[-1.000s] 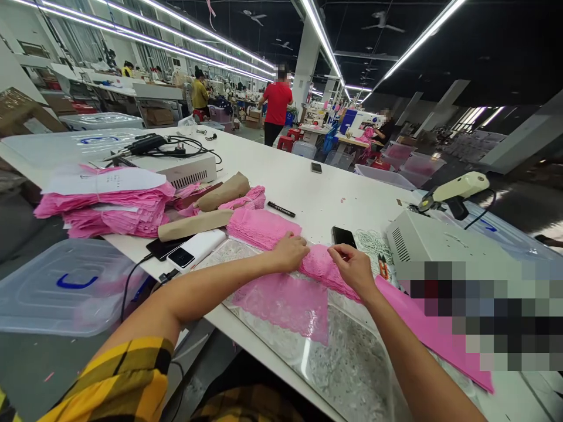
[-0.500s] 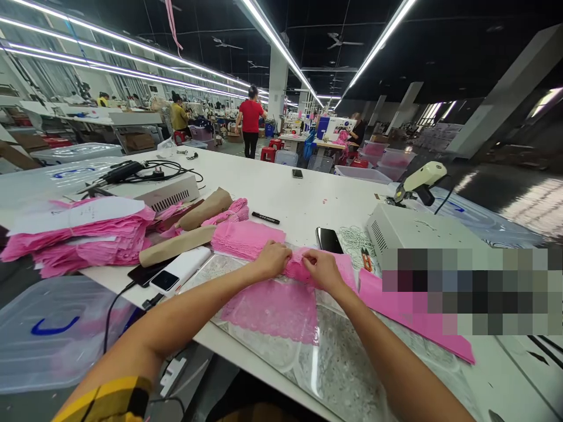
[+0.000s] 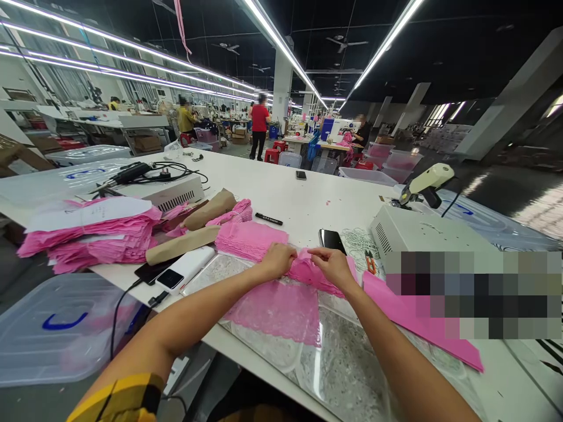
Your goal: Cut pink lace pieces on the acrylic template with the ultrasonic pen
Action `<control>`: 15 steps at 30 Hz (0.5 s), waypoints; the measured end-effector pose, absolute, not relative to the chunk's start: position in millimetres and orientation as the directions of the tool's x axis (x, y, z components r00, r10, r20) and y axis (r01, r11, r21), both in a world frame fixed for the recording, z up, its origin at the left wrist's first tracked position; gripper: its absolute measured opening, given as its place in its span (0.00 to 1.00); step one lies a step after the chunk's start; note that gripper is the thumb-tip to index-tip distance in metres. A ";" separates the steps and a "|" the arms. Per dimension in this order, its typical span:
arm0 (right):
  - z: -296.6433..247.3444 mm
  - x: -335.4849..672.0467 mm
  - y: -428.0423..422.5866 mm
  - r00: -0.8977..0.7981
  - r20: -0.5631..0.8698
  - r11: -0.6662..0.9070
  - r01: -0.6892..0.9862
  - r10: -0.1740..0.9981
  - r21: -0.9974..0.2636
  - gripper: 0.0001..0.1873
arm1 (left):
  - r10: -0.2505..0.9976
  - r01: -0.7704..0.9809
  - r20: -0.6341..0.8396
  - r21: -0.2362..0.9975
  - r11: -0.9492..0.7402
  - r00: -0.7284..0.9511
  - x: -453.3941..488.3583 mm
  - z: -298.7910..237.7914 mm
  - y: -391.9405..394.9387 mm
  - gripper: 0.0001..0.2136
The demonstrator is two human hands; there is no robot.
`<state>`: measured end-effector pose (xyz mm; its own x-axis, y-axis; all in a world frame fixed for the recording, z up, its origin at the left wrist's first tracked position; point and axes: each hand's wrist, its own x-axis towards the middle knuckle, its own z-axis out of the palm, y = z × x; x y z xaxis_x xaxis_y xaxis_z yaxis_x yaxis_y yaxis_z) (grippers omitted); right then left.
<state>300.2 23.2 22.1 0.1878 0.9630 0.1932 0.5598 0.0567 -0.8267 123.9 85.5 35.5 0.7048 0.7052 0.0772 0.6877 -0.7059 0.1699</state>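
My left hand (image 3: 280, 259) is closed, its fingertips gripping the near edge of a bunched pink fabric piece (image 3: 302, 269). Just to the right, my right hand (image 3: 333, 269) pinches at the same fabric with thumb and forefinger; the fingertips are small and partly hidden. A folded stack of pink fabric (image 3: 248, 239) lies behind my left hand. Nearer to me, a thin, sheer pink piece with a scalloped edge (image 3: 277, 313) is spread flat over a clear-covered mat (image 3: 343, 357).
Left are pink bundles (image 3: 101, 234), a white power bank (image 3: 187, 268) and a grey box (image 3: 176, 193) with cables. A marker (image 3: 268, 218), a phone (image 3: 332, 240), orange snips (image 3: 370, 262) and another machine box (image 3: 422, 228) lie beyond. A long pink strip (image 3: 409, 310) lies right.
My right hand's fingers have straightened somewhat and shifted slightly over the fabric. The left hand keeps its grip. The whole view has moved a little; a person in red stands farther off.
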 end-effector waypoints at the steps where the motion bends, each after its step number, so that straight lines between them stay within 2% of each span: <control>1: 24.4 303.4 22.7 0.207 0.197 0.056 0.540 0.958 -0.840 0.12 | 0.715 0.697 0.082 0.171 -0.696 0.694 123.0 35.4 86.8 0.15; 3: 30.2 310.6 20.4 0.250 0.205 0.058 0.492 0.946 -0.869 0.12 | 0.732 0.712 0.098 0.173 -0.680 0.675 119.6 36.6 88.4 0.15; 6: 40.9 320.2 14.9 0.326 0.228 0.080 0.412 0.917 -0.908 0.18 | 0.745 0.724 0.134 0.177 -0.667 0.653 115.0 42.0 83.9 0.15; 11: 55.7 321.8 8.1 0.414 0.283 0.151 0.322 0.865 -0.935 0.22 | 0.700 0.664 0.157 0.230 -0.712 0.697 131.8 47.8 48.4 0.11; 15: 64.4 314.1 4.8 0.455 0.333 0.218 0.288 0.826 -0.933 0.20 | 0.736 0.677 0.128 0.314 -0.666 0.664 174.9 42.0 19.1 0.24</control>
<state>314.1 4.8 64.4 0.4549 0.8258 0.3332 0.2879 0.2177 -0.9326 174.9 19.1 42.0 0.6644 0.7363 0.1281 0.6772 -0.6656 0.3137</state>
